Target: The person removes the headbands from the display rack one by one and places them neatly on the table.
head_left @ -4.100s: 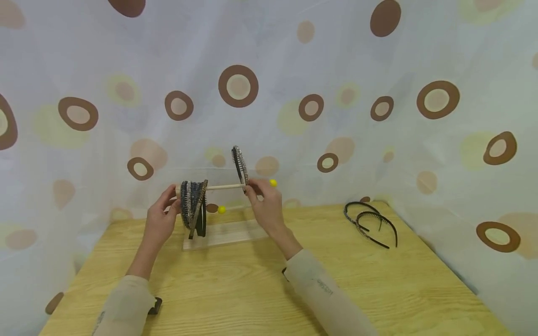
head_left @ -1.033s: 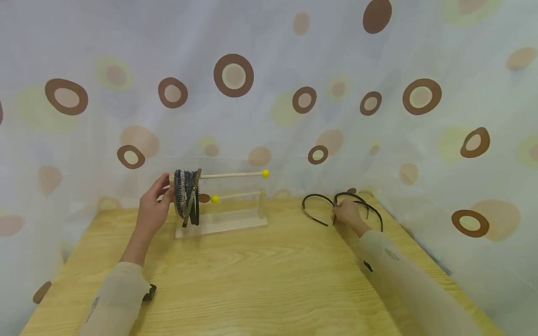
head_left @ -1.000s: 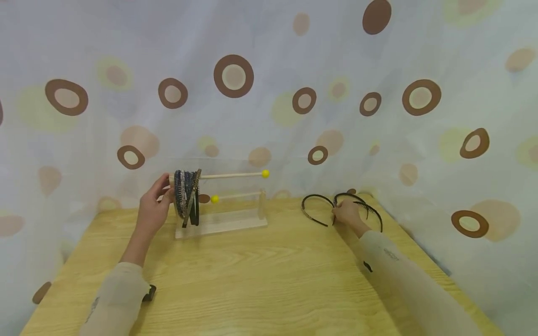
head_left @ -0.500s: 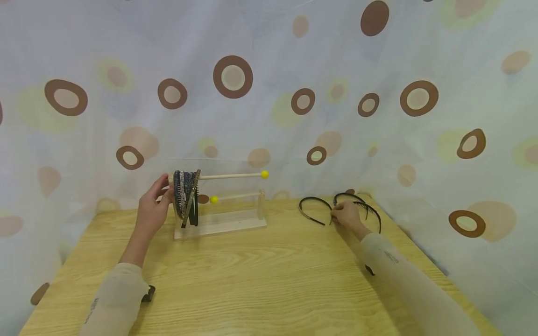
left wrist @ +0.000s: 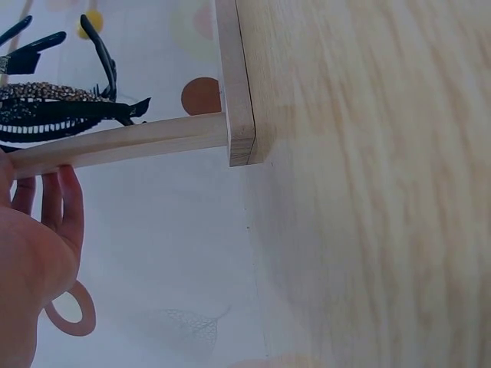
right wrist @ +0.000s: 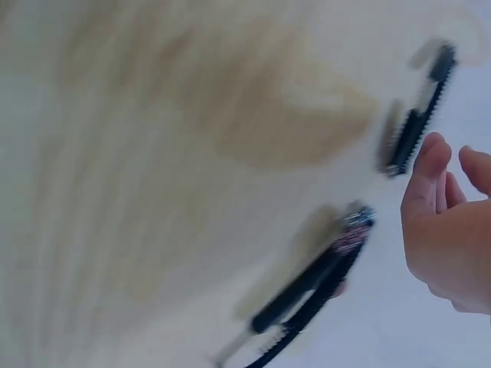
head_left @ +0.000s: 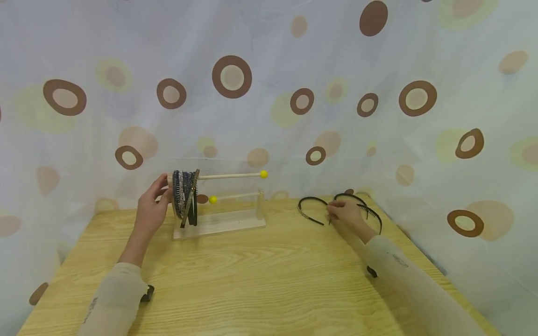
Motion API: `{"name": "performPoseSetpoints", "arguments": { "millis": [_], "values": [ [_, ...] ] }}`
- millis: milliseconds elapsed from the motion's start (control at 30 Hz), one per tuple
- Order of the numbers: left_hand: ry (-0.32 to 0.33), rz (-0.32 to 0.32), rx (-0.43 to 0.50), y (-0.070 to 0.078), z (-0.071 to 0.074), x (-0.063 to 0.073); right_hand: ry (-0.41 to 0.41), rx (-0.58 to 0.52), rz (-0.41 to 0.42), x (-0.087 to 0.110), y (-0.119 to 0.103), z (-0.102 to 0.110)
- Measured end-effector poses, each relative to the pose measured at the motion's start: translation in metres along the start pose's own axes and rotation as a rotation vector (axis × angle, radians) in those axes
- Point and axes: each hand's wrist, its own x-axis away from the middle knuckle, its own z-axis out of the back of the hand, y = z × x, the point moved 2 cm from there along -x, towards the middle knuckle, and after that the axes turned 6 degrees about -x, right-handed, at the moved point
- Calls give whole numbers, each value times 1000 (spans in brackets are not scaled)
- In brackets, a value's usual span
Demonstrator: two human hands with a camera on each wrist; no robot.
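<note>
My left hand (head_left: 152, 210) holds the left upright (left wrist: 130, 143) of a wooden stand (head_left: 229, 224), thumb and fingers around the post. Several sparkly headbands (head_left: 185, 196) hang bunched at the left of the stand's upper rod (head_left: 229, 176), close beside that hand. At the right, my right hand (head_left: 345, 213) hovers low over the table at the right end of a thin black headband (head_left: 300, 206). In the right wrist view its thumb and fingers (right wrist: 431, 157) stand apart, with nothing between them. Two more toothed headbands (head_left: 376, 215) lie overlapping behind and right of this hand.
Yellow balls cap the upper rod (head_left: 264, 174) and a lower rod (head_left: 213, 199). The wood-grain table (head_left: 252, 275) ends at a spotted curtain (head_left: 269, 126) behind and at both sides.
About four seconds ago my right hand held a headband on the upper rod. Now three headbands lie on the table; my right hand has shifted slightly left. My left hand stays at the post.
</note>
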Motion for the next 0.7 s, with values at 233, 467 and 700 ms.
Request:
{"name": "performPoseSetpoints", "arguments": {
  "millis": [233, 467, 700],
  "values": [
    [3, 20, -41, -3, 5, 1, -117, -105, 97, 9, -46, -42],
    [-10, 30, -48, -6, 5, -1, -185, -251, 168, 26, -86, -108],
    [-12, 44, -24, -4, 1, -1, -279, -359, 266, 39, -117, -178]
  ]
}}
